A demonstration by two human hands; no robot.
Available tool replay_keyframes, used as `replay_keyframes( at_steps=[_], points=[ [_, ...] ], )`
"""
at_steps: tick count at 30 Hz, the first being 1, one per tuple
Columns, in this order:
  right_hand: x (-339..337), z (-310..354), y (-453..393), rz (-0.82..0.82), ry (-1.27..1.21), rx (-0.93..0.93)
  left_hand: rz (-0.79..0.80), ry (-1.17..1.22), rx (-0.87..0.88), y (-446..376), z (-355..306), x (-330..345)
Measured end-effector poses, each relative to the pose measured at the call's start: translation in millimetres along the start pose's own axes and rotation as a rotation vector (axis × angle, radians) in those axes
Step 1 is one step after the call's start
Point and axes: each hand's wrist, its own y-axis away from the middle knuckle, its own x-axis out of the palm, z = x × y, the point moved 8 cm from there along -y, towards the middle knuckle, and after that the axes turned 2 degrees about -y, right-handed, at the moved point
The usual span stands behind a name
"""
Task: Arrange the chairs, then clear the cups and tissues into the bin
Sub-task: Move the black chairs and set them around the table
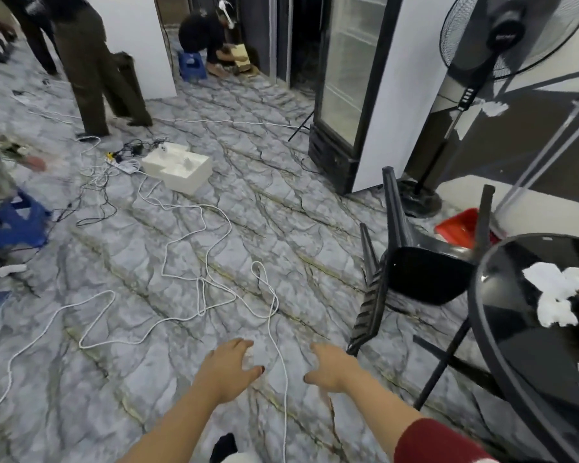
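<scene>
Both hands, left and right, reach forward, grips spread and empty, toward an overturned chair beside the counter holding tissues.

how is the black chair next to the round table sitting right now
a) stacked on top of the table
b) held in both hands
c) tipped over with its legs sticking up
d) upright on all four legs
c: the black chair lies tipped on the floor beside the round table, legs pointing up, while the left hand and right hand hang open, holding nothing.
</scene>
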Motion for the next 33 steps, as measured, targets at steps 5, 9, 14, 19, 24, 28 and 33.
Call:
replay_keyframes(
  at_steps=[5, 9, 14, 19, 24, 28, 33],
  points=[
    [-43, 40, -49, -0.033, -0.063, 0.051, 0.020, -0.045, 0.082, -60, 23, -61],
    [-71, 73, -82, -0.071, -0.089, 0.053, 0.040, -0.056, 0.130, -101, 42, -96],
    [-92, 84, -121, -0.088, -0.155, 0.111, 0.091, -0.073, 0.166, -143, 54, -122],
    [-120, 76, -162, -0.078, -0.206, 0.160, 0.104, -0.065, 0.174, -197, 58, -152],
    [-158, 50, -211, -0.061, -0.266, 0.209, 0.137, -0.125, 0.177, -272, 48, -172],
    [-208, 32, -247, -0.081, -0.344, 0.197, 0.181, -0.172, 0.187, -334, 24, -202],
    [-271, -2, -290, -0.111, -0.397, 0.246, 0.152, -0.219, 0.216, -413, -16, -241]
  ],
)
